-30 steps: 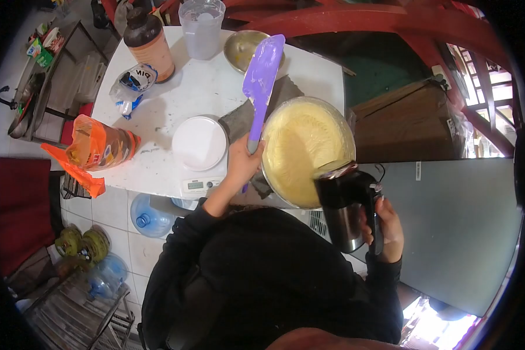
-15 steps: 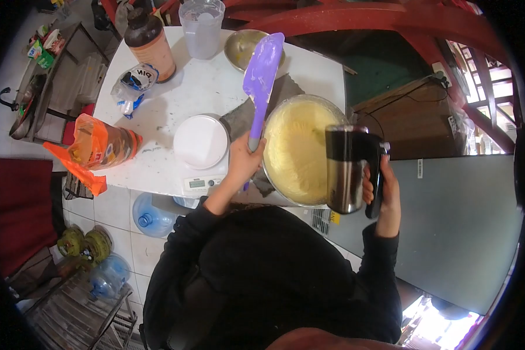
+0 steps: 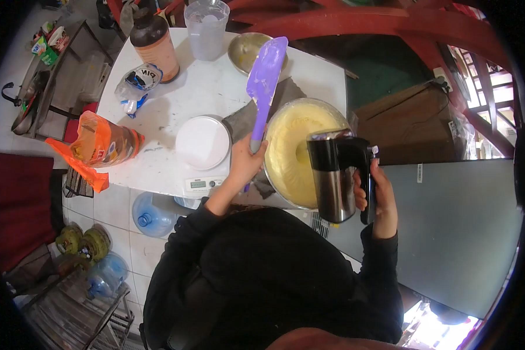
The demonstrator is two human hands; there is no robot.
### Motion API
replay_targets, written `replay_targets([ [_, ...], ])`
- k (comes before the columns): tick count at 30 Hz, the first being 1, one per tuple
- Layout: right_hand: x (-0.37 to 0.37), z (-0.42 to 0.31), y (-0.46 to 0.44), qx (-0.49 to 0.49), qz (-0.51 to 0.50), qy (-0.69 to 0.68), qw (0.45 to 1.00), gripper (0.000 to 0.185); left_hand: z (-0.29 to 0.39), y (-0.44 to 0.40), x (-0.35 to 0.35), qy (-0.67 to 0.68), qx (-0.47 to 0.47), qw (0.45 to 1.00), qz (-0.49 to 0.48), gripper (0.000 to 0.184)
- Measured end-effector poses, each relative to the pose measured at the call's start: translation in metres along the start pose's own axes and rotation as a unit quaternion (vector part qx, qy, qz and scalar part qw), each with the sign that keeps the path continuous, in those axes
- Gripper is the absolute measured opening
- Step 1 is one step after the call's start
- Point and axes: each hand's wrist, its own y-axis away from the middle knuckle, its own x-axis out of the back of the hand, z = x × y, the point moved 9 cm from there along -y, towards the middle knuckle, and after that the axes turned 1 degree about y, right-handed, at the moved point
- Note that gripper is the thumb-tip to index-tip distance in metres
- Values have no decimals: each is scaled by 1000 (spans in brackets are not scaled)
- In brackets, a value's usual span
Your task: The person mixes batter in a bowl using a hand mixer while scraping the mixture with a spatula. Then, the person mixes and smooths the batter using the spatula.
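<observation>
My left hand [image 3: 247, 160] is closed on the grey handle of a purple spatula [image 3: 266, 76], whose blade points up and is smeared with pale cream. That hand is at the left rim of a large bowl [image 3: 268, 175] of yellow cream [image 3: 291, 134]. In my right hand [image 3: 383, 201] is the handle of a black and silver electric mixer [image 3: 334, 178], held over the right part of the bowl. The mixer's body hides its beaters. Left of the bowl is a white kitchen scale [image 3: 203, 143].
On the white table [image 3: 157, 131] stand an orange bag [image 3: 108, 146], a crumpled plastic packet [image 3: 139, 86], a brown bottle [image 3: 154, 46], a clear plastic jug [image 3: 206, 32] and a metal bowl [image 3: 243, 53]. A grey panel [image 3: 449, 221] lies to the right.
The mixer first moved up and right over the bowl, then back left and slightly down. My left hand and the spatula have stayed nearly in place.
</observation>
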Motion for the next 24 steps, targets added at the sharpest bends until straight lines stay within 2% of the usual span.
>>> replay_targets([
  [5,12,-12,-9,37,37,28,998,47,4,2,-1,3,-1,1000,-3,32],
  [8,26,-4,8,15,48,-16,999,47,5,2,-1,11,-5,1000,-3,32],
  [11,25,7,35,-7,58,35,998,45,0,0,-1,10,-2,1000,-4,32],
  [13,8,15,48,-34,11,41,999,42,-1,-1,0,3,-6,1000,-2,32],
  [14,5,18,54,-29,41,18,999,41,0,0,-1,1,-8,1000,-3,32],
  [15,-6,13,63,-23,124,22,992,41,0,-1,-1,-1,-11,1000,-4,32],
  [17,-31,18,50,-61,-31,25,997,40,1,-1,-1,-4,-13,1000,-6,32],
  [21,-48,11,4,-8,-97,45,994,42,0,1,-1,-9,-5,1000,-4,32],
  [24,-31,-7,-21,23,-38,4,999,46,4,2,1,-11,-11,1000,2,32],
])
